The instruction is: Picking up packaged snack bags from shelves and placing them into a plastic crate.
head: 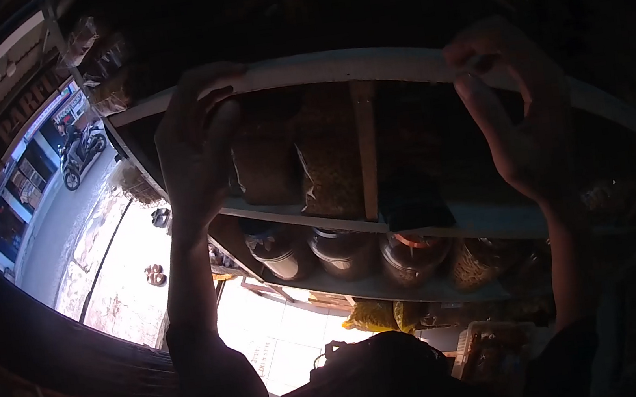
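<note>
Both hands are raised in front of a dark wooden shelf unit with a pale upper edge [331,67]. My left hand [194,136] is at the left, fingers curved and thumb apart, overlapping that edge. At the right, my right hand [515,103] has a bent forefinger and thumb with a gap between their tips. Neither hand visibly holds anything; whether they touch the edge is unclear in the dimness. Between them, filled plastic bags [329,167] stand in a compartment beside a wooden divider [367,151]. Below are round lidded containers [342,252] on a lower shelf [364,285].
Yellow bags [370,316] and a clear plastic box [494,349] lie low, near my body. Bright floor tiles [286,327] show beneath. Outside at the left are sandals [155,275] and a person on a motorbike [79,147] on the street. Clear packets [103,70] hang at upper left.
</note>
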The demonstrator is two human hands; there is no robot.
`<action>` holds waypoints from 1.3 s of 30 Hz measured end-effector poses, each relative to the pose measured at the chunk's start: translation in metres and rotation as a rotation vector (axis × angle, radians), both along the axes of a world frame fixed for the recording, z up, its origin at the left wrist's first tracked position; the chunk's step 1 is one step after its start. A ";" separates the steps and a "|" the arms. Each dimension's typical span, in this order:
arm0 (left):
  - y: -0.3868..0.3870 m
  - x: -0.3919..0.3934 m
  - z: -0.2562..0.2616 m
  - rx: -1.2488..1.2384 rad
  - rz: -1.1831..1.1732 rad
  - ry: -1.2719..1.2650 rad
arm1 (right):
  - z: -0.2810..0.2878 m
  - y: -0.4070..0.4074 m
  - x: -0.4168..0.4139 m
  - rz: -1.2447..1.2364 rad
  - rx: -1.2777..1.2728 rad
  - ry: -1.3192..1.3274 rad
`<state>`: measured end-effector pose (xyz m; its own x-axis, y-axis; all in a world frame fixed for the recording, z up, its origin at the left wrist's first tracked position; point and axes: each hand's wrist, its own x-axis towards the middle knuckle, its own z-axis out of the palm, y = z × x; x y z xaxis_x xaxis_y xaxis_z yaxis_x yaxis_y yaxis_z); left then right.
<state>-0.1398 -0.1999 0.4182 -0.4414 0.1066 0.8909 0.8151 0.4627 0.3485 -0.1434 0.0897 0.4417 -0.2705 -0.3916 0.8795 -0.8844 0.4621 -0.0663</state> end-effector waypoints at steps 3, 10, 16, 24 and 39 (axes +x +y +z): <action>-0.061 -0.017 0.039 -0.019 0.241 0.129 | 0.043 -0.052 -0.036 -0.051 0.120 -0.063; -0.241 -0.074 0.129 -0.107 0.947 0.471 | 0.134 -0.187 -0.061 -0.254 0.404 -0.577; -0.333 -0.099 0.165 -0.326 0.887 0.332 | 0.143 -0.285 -0.142 -0.143 0.136 -0.692; -0.342 -0.094 0.158 -0.483 0.980 0.275 | 0.144 -0.349 -0.164 0.254 -0.046 -0.847; -0.321 -0.086 0.163 -0.212 0.637 0.251 | 0.148 -0.373 -0.178 0.702 -0.195 -0.795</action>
<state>-0.2255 -0.5208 0.5808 -0.2595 0.0784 0.9626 0.4081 0.9122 0.0357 -0.3217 -0.2831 0.5892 -0.5616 -0.5540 0.6146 -0.6184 -0.2125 -0.7566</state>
